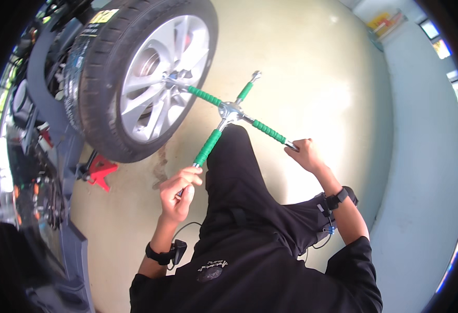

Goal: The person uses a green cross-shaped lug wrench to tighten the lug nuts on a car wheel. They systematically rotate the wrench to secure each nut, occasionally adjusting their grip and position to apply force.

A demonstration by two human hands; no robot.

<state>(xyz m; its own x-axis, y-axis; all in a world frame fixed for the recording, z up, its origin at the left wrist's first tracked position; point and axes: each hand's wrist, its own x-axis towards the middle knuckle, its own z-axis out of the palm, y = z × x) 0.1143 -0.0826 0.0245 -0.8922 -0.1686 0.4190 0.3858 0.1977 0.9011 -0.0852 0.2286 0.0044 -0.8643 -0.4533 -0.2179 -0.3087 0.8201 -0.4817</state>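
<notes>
A four-way lug wrench [231,111] with green grips on its arms spans from the wheel toward me. One of its ends meets the middle area of the silver alloy wheel [158,99], around the lug nuts; the nut itself is hidden. The black tire [102,83] stands upright, mounted on the vehicle. My left hand [178,192] is wrapped round the end of the near arm, just below its green grip. With my right hand [304,155] I grasp the metal end of the arm opposite the wheel. The fourth arm points away from me.
Beneath the tire stands a red jack stand [101,171]. Grey bodywork [75,250] and exposed vehicle parts line the left side. On the right rises a pale blue wall [422,156]. My bent knee [232,141] is close under the wrench's hub.
</notes>
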